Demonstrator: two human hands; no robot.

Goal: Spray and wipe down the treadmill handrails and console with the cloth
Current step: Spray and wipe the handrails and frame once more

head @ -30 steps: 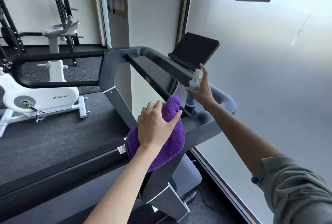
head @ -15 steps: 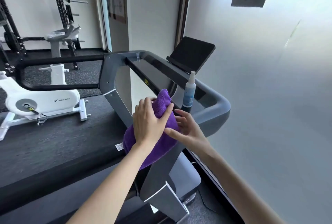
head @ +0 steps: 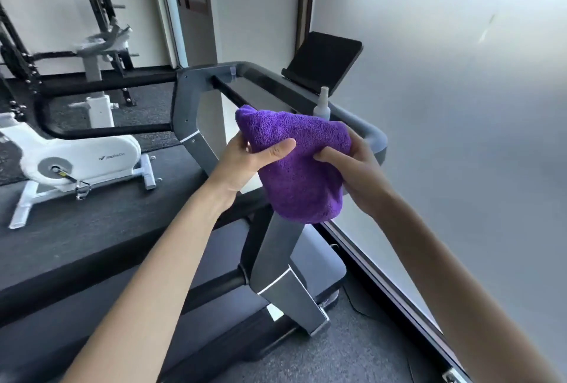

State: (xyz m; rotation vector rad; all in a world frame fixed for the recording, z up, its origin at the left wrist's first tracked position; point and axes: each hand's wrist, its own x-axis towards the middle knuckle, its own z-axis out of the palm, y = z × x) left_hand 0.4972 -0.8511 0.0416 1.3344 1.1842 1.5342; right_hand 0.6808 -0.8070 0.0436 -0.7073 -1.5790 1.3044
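Observation:
A purple cloth [head: 299, 164] hangs bunched in the air in front of the grey treadmill console [head: 260, 88]. My left hand [head: 245, 158] grips its left side with the thumb across the front. My right hand [head: 356, 168] holds its right side, thumb on the front and fingers behind. A spray bottle [head: 322, 106] stands upright on the console behind the cloth, its lower part hidden. The grey handrail [head: 368, 131] curves round to the right behind my right hand. A black tablet screen [head: 325, 60] leans at the console's far end.
The grey upright [head: 276, 260] of the treadmill runs down below the cloth to its base. A white exercise bike [head: 70, 161] stands on the left, with a black rack [head: 18, 57] behind it. A frosted glass wall [head: 460, 106] fills the right side.
My right hand left the spray bottle standing on the console and came over to the cloth. Both hands lifted the cloth off the treadmill frame and now hold it up together.

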